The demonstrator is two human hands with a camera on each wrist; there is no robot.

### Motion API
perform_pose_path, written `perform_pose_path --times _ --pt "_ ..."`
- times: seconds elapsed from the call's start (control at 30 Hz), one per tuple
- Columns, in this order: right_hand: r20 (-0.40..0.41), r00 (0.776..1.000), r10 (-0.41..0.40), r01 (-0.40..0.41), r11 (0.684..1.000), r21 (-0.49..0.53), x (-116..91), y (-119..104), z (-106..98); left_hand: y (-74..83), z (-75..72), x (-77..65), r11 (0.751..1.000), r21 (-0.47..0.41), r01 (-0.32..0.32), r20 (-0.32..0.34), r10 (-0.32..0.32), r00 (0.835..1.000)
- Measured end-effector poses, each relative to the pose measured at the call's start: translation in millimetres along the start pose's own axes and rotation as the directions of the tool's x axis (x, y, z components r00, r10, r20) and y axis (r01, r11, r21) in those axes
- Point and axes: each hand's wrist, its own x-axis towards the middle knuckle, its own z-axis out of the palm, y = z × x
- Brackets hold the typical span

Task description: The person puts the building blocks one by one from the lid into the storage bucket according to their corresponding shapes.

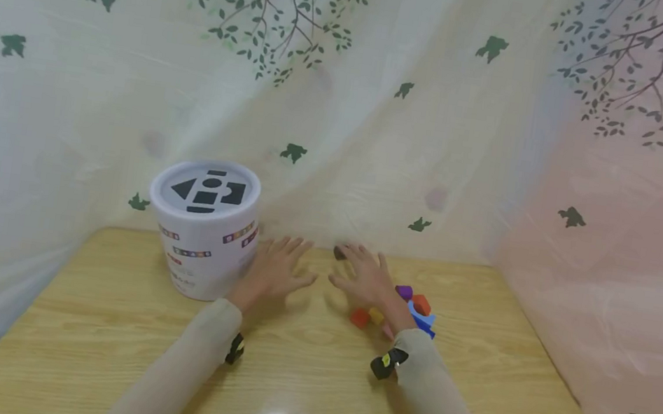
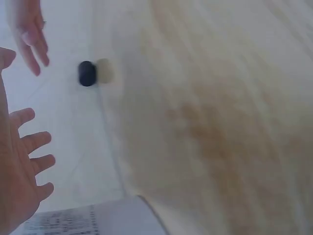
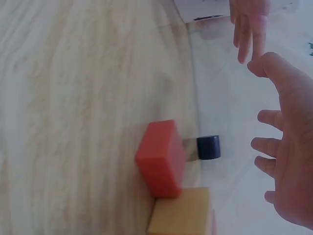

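Fingers spread, my left hand (image 1: 277, 269) is nearest to a white bucket (image 1: 201, 273) whose lid has shaped holes; it holds nothing. Opposite it, my right hand (image 1: 365, 277) also has straight, spread fingers and an empty palm. A small black cylinder (image 3: 209, 147) stands near the table's back edge, just beyond the right fingertips in the head view. Under and beside the right wrist lie toy blocks: a red block (image 3: 161, 156), a yellow block (image 3: 181, 215), a purple block (image 1: 404, 291), an orange-red block (image 1: 422, 304) and blue pieces (image 1: 423, 326). The right forearm partly hides a pink piece.
The wooden table (image 1: 293, 386) meets a hanging cloth (image 1: 362, 169) printed with leaves and branches at the back. More cloth hangs along the left and right sides. The bucket's lid (image 1: 206, 193) is on.
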Motion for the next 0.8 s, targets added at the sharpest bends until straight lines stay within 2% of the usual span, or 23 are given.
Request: perform_pose_path --times 0.1,0.2,0.27,0.33,0.4,0.47,0.5,0.57,0.6,0.67,0.73,0.8 --pt "-0.021 1.0 -0.005 0.006 1.0 0.03 2.1 -2.5 -3.7 5.5 -11.3 0.4 1.0 0.013 -0.005 -0.026 0.005 1.0" --pt "-0.067 0.997 -0.025 0.032 0.995 0.097 6.4 -7.0 -9.4 14.4 -32.1 -2.1 1.0 -0.009 -0.006 -0.07 0.005 0.998" --pt "-0.102 0.994 -0.042 0.06 0.983 0.172 10.3 -12.2 -14.8 20.3 -50.2 -5.7 0.999 -0.048 -0.009 -0.109 0.004 0.994" --pt "-0.119 0.991 -0.052 0.081 0.965 0.249 14.4 -19.2 -19.9 25.1 -70.5 -12.5 0.992 -0.126 -0.025 -0.154 0.005 0.988" --pt "-0.118 0.992 -0.051 0.088 0.937 0.338 18.1 -28.5 -24.7 25.5 -89.3 -20.7 0.981 -0.179 -0.075 -0.241 0.03 0.97" --pt "-0.1 0.994 -0.043 0.08 0.908 0.412 22.7 -37.8 -27.1 21.6 -106.0 -30.8 0.956 -0.249 -0.157 -0.36 0.059 0.931" --pt "-0.091 0.995 -0.037 0.075 0.889 0.452 25.2 -42.8 -27.5 17.9 -113.5 -35.8 0.939 -0.277 -0.203 -0.425 0.069 0.902" --pt "-0.079 0.996 -0.039 0.075 0.838 0.54 30.7 -52.3 -26.8 7.4 -127.0 -46.2 0.909 -0.308 -0.28 -0.555 0.067 0.829" --pt "-0.073 0.996 -0.044 0.079 0.807 0.585 33.6 -56.8 -25.7 1.1 -133.1 -51.8 0.893 -0.331 -0.303 -0.604 0.046 0.796" --pt "-0.065 0.996 -0.053 0.083 0.732 0.676 38.9 -65.1 -22.1 -13.4 -144.0 -63.9 0.864 -0.393 -0.315 -0.666 -0.031 0.746" --pt "-0.059 0.996 -0.072 0.092 0.649 0.755 43.6 -73.0 -17.2 -30.6 -152.3 -77.0 0.845 -0.462 -0.27 -0.678 -0.139 0.722" --pt "-0.047 0.996 -0.08 0.085 0.577 0.813 47.7 -79.6 -10.5 -49.9 -157.4 -90.1 0.817 -0.536 -0.214 -0.662 -0.249 0.707"
